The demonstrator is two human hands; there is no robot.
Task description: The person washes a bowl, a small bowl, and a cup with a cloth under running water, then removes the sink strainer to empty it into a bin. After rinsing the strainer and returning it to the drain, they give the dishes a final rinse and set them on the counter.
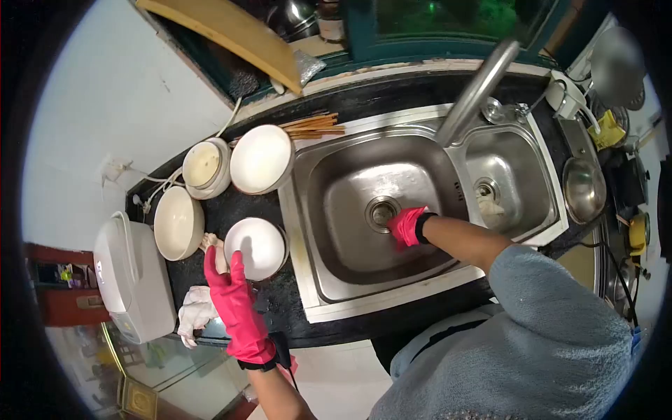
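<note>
The shiny steel sink basin looks emptied to us, round white ceramic bowls left of it; our pink-gloved right hand bunches tight over its drain, our left hand lies flat, fingers unclenched.

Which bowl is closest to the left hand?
The front white bowl beside the sink; the left hand is right at its rim, the other three bowls sit farther back.

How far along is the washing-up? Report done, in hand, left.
Done: four bowls stand on the counter; the main basin holds no dishes. In hand: the right hand is at the drain, the left hand flat beside a bowl. Left: possibly the chopsticks behind the basin; bowls' cleanliness unclear.
</note>
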